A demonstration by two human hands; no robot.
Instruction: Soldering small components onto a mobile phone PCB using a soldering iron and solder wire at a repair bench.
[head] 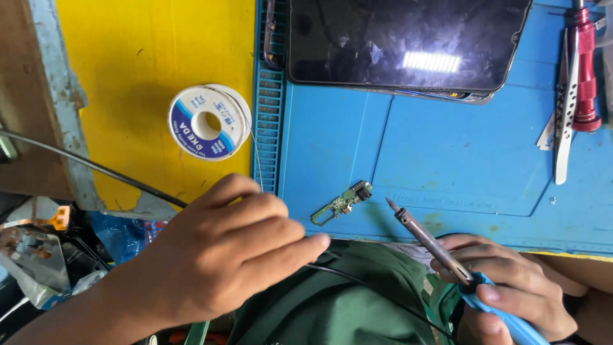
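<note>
Blue silicone work mat (447, 160) covers most of the counter, with a yellow painted surface (140, 64) beside it at nine o'clock. I read this as the moment just ahead of a solder joint: my right hand (511, 294) is clenched around the blue handle of one soldering iron (434, 246), its tip hovering just beside, not touching, the single small green circuit board (341, 203) lying near the mat's six o'clock edge. My left hand (217, 249) pinches a thin strand of solder wire (257, 160) that runs up to one white spool of solder (209, 122) on the yellow surface. As I judge it, the next move calls for bringing wire end and hot tip together on the board's pad, steadily, since the board lies loose. At twelve o'clock rests one dark-screened phone (402, 41); at two o'clock lie one red-handled screwdriver (583, 70) and one pair of metal tweezers (564, 115), touching each other.
</note>
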